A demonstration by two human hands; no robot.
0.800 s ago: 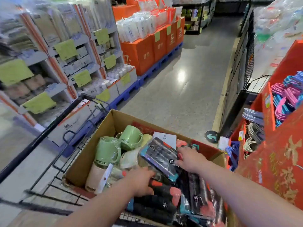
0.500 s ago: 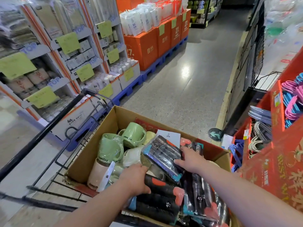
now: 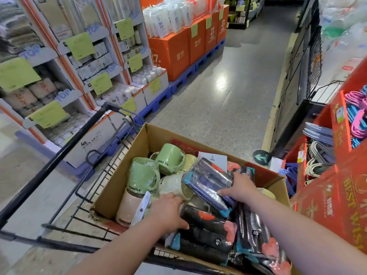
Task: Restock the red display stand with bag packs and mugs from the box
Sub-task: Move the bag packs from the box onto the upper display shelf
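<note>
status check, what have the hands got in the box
Left hand grips black pack, right hand grips blue pack. Both packs in the box, not yet at red stand. Mugs beside left hand; nothing blocking.

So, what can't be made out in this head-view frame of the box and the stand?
All in the head view:
- Left hand: its fingers curl out of sight past its own back, so its grip on the black bag pack is unclear.
- Box bottom: covered by mugs and bag packs.
- Red display stand: cut off by the right edge; no free slot visible.
- Green shelf tags: print blurred, too small.
</note>
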